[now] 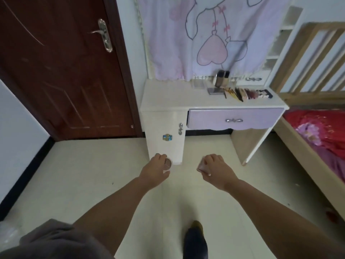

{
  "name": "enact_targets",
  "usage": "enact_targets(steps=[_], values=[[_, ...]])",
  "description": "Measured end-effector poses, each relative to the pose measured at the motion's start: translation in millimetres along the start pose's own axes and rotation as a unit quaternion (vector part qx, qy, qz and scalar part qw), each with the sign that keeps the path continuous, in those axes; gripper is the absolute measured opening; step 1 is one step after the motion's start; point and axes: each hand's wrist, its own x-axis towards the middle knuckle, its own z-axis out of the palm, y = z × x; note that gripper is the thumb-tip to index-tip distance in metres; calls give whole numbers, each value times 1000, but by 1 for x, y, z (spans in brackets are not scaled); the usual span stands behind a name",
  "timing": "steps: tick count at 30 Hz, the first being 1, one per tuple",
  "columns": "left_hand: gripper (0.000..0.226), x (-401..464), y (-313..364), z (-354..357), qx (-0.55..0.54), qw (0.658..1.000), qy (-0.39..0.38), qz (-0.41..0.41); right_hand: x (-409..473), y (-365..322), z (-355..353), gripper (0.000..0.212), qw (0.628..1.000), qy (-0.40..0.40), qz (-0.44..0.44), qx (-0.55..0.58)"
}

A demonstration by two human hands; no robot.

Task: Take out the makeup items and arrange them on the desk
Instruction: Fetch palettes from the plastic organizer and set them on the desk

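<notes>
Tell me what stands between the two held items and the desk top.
Nothing visible. Left hand grips a round compact, right hand a pink case; only bare floor lies before the desk.

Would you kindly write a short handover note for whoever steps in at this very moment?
Left hand grips a small round pinkish compact. Right hand grips a small pink case. Both are held above the floor, short of the white desk with the lilac drawer.
Done: a row of makeup items lies at the desk's back right, beside a dark-capped bottle.
Left: carry both held items to the desk and set them down.
</notes>
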Motion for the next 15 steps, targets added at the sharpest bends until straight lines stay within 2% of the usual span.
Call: enact_targets(steps=[9, 15], values=[[61, 217, 6, -22, -42, 998, 23, -40, 212, 113, -37, 39, 999, -35, -33, -14], [59, 331, -14, -25, -57, 997, 2, -61, 324, 150, -36, 38, 998, -52, -20, 28]])
